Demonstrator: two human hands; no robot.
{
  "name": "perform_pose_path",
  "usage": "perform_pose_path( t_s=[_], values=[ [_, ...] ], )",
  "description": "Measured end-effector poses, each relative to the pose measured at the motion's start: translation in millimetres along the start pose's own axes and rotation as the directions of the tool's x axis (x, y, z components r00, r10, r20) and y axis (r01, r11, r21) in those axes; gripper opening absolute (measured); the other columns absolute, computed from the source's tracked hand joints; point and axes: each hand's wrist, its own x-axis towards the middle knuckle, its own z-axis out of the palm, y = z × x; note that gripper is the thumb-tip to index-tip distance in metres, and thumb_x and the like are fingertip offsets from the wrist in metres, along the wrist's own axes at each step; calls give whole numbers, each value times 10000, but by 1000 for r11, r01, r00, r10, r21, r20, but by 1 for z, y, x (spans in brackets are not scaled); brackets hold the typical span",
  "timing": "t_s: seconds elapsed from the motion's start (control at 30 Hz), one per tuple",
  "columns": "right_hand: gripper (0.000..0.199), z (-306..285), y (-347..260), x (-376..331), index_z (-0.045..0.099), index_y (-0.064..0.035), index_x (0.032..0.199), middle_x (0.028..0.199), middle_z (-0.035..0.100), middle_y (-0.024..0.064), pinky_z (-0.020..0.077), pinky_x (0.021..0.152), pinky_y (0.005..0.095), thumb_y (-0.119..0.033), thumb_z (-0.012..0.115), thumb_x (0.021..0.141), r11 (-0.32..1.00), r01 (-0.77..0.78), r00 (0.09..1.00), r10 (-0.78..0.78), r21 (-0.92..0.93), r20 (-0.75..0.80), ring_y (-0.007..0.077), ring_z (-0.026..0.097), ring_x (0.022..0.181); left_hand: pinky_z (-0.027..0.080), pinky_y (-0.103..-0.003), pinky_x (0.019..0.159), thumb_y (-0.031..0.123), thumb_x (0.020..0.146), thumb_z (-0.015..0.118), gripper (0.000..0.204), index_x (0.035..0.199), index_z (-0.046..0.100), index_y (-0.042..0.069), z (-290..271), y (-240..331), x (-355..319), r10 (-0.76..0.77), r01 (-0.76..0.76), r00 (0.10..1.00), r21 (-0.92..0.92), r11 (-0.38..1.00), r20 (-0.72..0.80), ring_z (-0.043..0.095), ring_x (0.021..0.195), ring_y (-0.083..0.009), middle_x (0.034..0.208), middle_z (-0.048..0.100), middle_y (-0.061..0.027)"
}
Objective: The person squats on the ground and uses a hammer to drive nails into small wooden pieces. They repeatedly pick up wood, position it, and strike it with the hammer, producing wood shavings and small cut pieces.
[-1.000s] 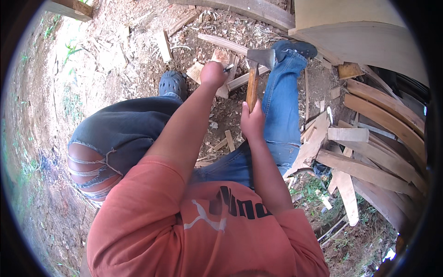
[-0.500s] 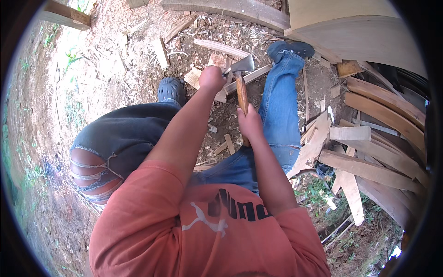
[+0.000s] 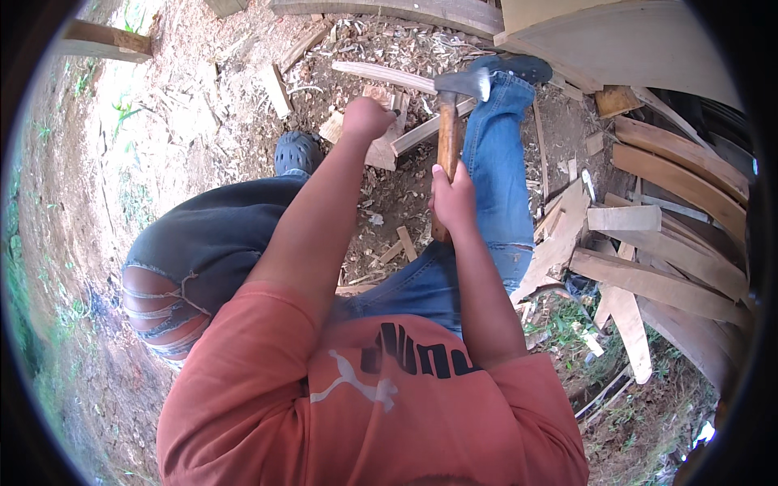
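Note:
My right hand (image 3: 454,198) is wrapped round the wooden handle of a hatchet (image 3: 446,134). Its metal head is raised and lies over the space beside my right shoe, with the bright edge facing right. My left hand (image 3: 367,119) is closed in a fist above a pale wood block (image 3: 384,152) on the ground. A small dark tip shows at the fist's right side, but what the fingers grip is mostly hidden. Just right of the block lies a squared wood strip (image 3: 417,136), and a long split piece (image 3: 381,74) rests beyond.
Wood chips and shavings cover the dirt between my legs. Curved boards and offcuts (image 3: 660,279) are heaped at the right. A large pale wooden panel (image 3: 600,49) stands at the far right, and a timber beam (image 3: 109,40) juts in at the far left. My jeans-clad legs flank the work.
The hatchet has moved up and to the right, away from the left fist, and its head has turned. My left fist has shifted slightly left and away from me.

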Motion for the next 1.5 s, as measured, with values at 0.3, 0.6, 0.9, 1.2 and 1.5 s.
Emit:
perform_pose_path(
  t_s=[0.3, 0.6, 0.9, 1.2, 1.5],
  values=[
    [304, -3, 35, 19, 583, -24, 1182, 771, 626, 56, 522, 518, 348, -311, 614, 1086, 934, -156, 985, 122, 321, 124, 177, 623, 532, 583, -285, 679, 293, 1030, 751, 276, 956, 744, 27, -45, -8, -10, -216, 441, 895, -846, 299, 390, 587, 657, -97, 745, 632, 24],
    [331, 4, 22, 15, 589, -12, 1218, 774, 642, 64, 542, 528, 378, -312, 623, 1083, 954, -145, 977, 95, 261, 192, 188, 643, 553, 610, -322, 882, 255, 1047, 731, 252, 1136, 712, 21, -44, -10, -13, -50, 453, 887, -846, 283, 458, 636, 869, -130, 1019, 699, -22],
    [430, 18, 62, 50, 589, 25, 1324, 878, 699, 152, 605, 730, 423, -300, 653, 1049, 964, -235, 951, 202, 121, 236, 287, 731, 786, 577, -378, 1043, 265, 1083, 669, 451, 1406, 597, -42, -74, 30, -42, 100, 284, 878, -679, 677, 468, 661, 1011, -163, 1237, 690, -100],
    [564, -25, -33, -23, 566, -71, 1504, 1368, 672, 185, 560, 990, 452, -148, 734, 972, 739, 570, 821, -492, 360, -289, 357, 674, 1207, 624, -394, 896, 280, 1098, 637, 346, 1290, 651, -7, -151, 117, -138, 307, 214, 761, -668, 712, 571, 665, 804, -119, 1002, 696, -39],
    [214, -88, -71, -132, 726, -70, 1086, 938, 740, 114, 553, 707, 451, -166, 807, 913, 419, 867, 359, -900, -268, -248, 345, 722, 850, 690, -386, 883, 267, 1116, 605, 323, 1200, 659, -40, -168, 122, -250, 368, 370, 745, -803, 468, 557, 690, 815, -153, 968, 685, -79]
  ],
)
